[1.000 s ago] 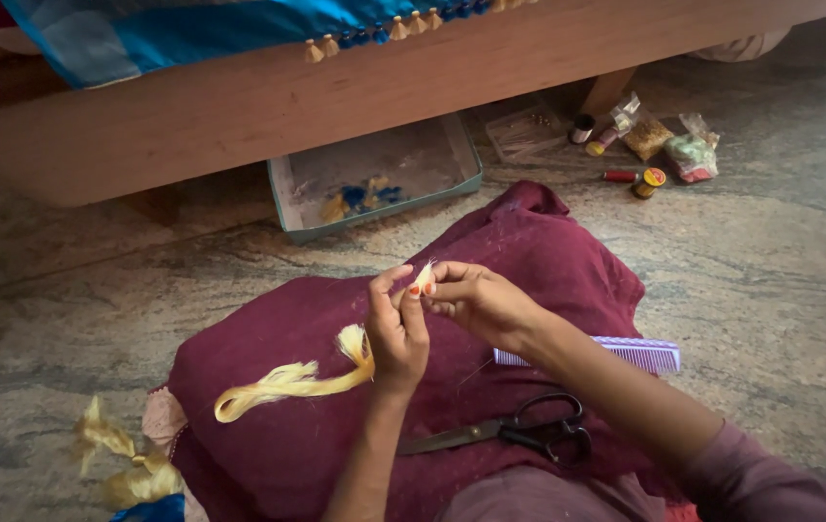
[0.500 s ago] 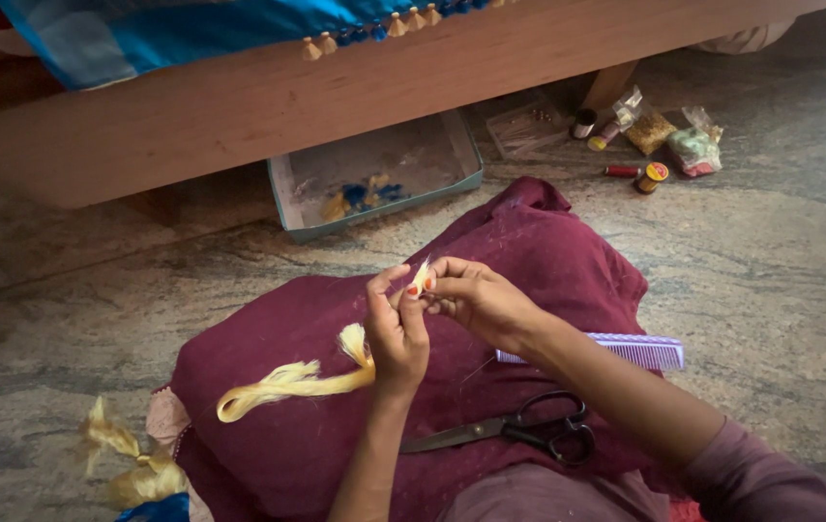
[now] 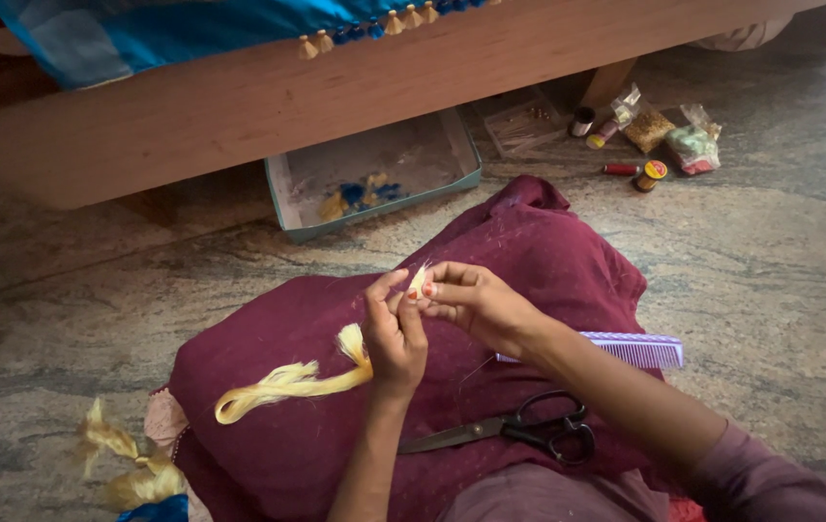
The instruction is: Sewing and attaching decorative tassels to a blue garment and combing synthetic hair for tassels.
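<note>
Fingers [image 3: 386, 290] of left hand [image 3: 396, 333] pinched on yellow thread bundle [image 3: 287, 382], trailing leftward over maroon cloth [image 3: 548, 251]. Right hand [image 3: 476, 304] fingertips pressed on its tuft [image 3: 419, 278]. Scissors [image 3: 515, 430], then purple comb [image 3: 640, 349], lying rightward.

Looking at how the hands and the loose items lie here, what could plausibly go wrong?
1. The left hand and right hand pinch a small yellow tuft only at the fingertips; it could slip or fray.
2. The long yellow thread bundle trails loose from the left hand over the maroon cloth, so it might snag or tangle.
3. The scissors lie right under the right forearm; a lowered arm could knock them.
</note>
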